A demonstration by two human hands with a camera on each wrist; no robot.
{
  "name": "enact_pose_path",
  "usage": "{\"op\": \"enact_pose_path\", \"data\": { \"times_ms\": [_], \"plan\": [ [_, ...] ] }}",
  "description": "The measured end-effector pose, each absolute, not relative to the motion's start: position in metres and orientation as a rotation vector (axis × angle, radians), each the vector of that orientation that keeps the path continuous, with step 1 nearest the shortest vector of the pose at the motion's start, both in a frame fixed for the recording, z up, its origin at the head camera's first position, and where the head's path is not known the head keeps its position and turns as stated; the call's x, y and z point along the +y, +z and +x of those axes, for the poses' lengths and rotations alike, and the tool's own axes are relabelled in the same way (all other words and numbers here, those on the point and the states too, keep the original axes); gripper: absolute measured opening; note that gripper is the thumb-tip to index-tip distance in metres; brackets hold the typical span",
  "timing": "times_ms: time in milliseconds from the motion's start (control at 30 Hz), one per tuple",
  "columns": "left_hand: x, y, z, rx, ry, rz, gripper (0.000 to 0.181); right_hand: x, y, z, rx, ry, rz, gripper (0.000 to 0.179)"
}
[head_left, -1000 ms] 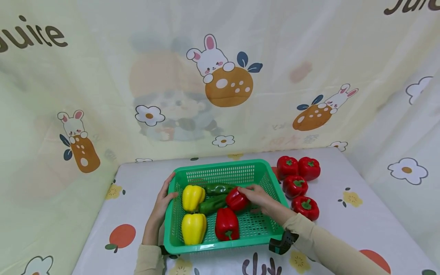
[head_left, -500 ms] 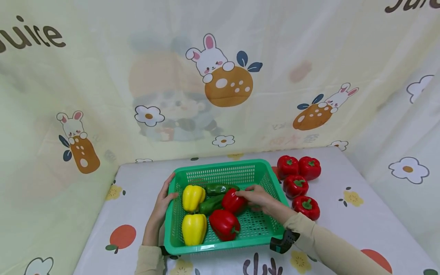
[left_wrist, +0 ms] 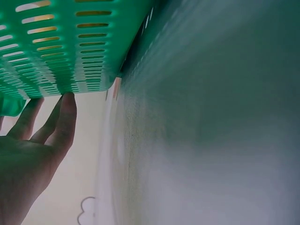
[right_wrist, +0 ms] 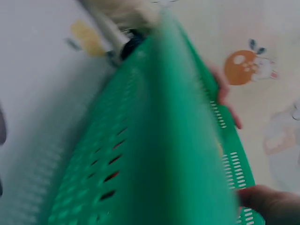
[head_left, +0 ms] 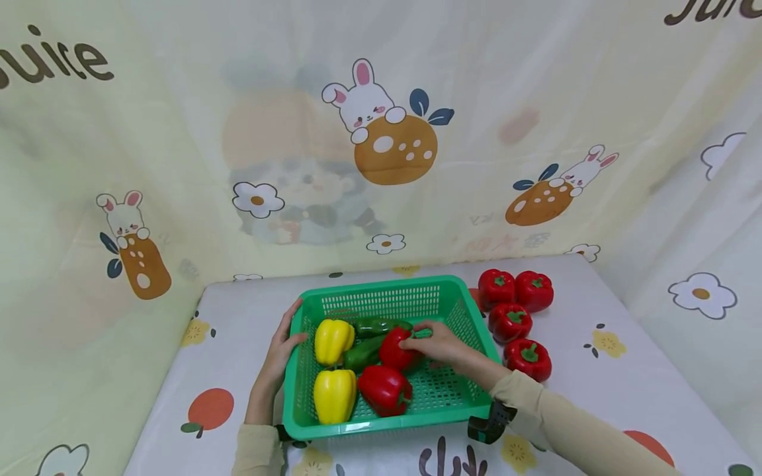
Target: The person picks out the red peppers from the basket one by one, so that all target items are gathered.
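Observation:
In the head view a green basket (head_left: 389, 430) with slotted walls stands on the table. My left hand (head_left: 278, 354) holds its left side, thumb at the rim and fingers along the outer wall. The left wrist view shows those fingertips (left_wrist: 69, 101) against the slotted wall. Inside the basket, my right hand (head_left: 442, 344) grips a red bell pepper (head_left: 394, 352). Just in front of it lies another red bell pepper (head_left: 383, 390) on its side. Two yellow bell peppers, one behind (head_left: 335, 340) and one in front (head_left: 335, 396), sit along the left, beside long dark green vegetables (head_left: 364, 354).
Several red bell peppers (head_left: 510, 322) stand on the table right of the basket. A patterned cloth (head_left: 226, 357) covers the table, and a printed curtain (head_left: 476, 198) hangs behind and at both sides. In the right wrist view the basket's rim (right_wrist: 173, 140) blocks much of the picture.
My right hand has shifted the gripped red pepper slightly left in the basket. The front red pepper has turned onto its side and moved left. My left hand has stayed in place.

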State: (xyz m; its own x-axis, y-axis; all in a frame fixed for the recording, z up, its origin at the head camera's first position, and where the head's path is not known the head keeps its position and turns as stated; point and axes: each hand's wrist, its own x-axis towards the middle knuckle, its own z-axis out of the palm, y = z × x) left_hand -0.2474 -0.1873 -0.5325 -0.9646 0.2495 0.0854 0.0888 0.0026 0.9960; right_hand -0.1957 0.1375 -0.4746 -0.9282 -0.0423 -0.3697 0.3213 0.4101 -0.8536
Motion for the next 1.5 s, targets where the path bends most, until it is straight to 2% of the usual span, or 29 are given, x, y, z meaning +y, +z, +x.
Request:
{"op": "enact_pose_path", "data": {
  "times_ms": [300, 867, 1500],
  "plan": [
    [-0.19, -0.531, -0.245, 2.177, 2.083, 0.361, 0.066, 0.135, -0.466, -0.193, 2.633, -1.318, -0.038, 0.069],
    [-0.187, -0.531, -0.249, 2.194, 2.066, 0.394, 0.066, 0.182, -0.432, -0.188, 2.77, -1.316, -0.192, 0.073],
    [-0.186, -0.531, -0.245, 2.191, 2.071, 0.371, 0.066, 0.269, -0.403, -0.183, 3.024, -1.243, -0.046, 0.074]
  ]
}}
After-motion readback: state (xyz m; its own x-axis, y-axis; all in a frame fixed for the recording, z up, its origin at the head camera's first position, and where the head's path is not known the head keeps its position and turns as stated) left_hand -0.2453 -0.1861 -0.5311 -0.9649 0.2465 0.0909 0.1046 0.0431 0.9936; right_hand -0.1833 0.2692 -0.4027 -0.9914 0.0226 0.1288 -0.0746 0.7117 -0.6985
